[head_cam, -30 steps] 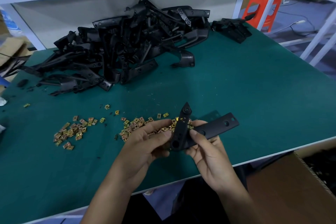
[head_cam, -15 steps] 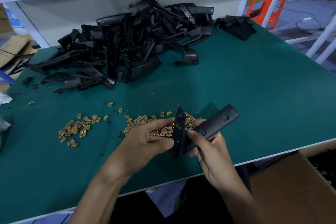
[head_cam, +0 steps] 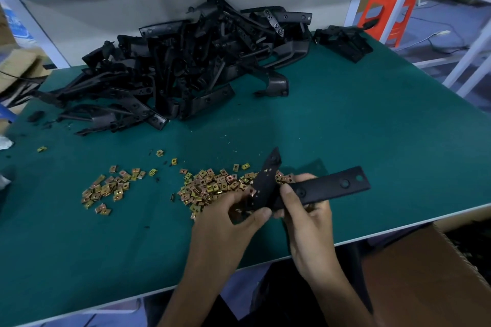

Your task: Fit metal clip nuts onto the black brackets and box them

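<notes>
Both hands hold one black L-shaped bracket point(head_cam: 329, 187) above the table's front edge. My right hand point(head_cam: 305, 210) grips it at the bend, its long arm pointing right. My left hand point(head_cam: 233, 210) pinches the lower end of the upright arm point(head_cam: 267, 180) with thumb and fingers; whether a clip nut sits under the fingers is hidden. A spread of gold metal clip nuts point(head_cam: 207, 187) lies on the green table point(head_cam: 372, 127) just behind the hands. A second smaller scatter of clip nuts point(head_cam: 109, 190) lies to the left.
A big heap of black brackets point(head_cam: 186, 69) fills the back of the table, with a smaller pile of brackets point(head_cam: 342, 41) at the back right. A cardboard box point(head_cam: 435, 273) stands below the table's front right edge. An orange stool point(head_cam: 385, 13) is beyond.
The bracket has tilted slightly and my left hand's fingers have slid down onto the upright arm's lower end. The view has shifted a little.
</notes>
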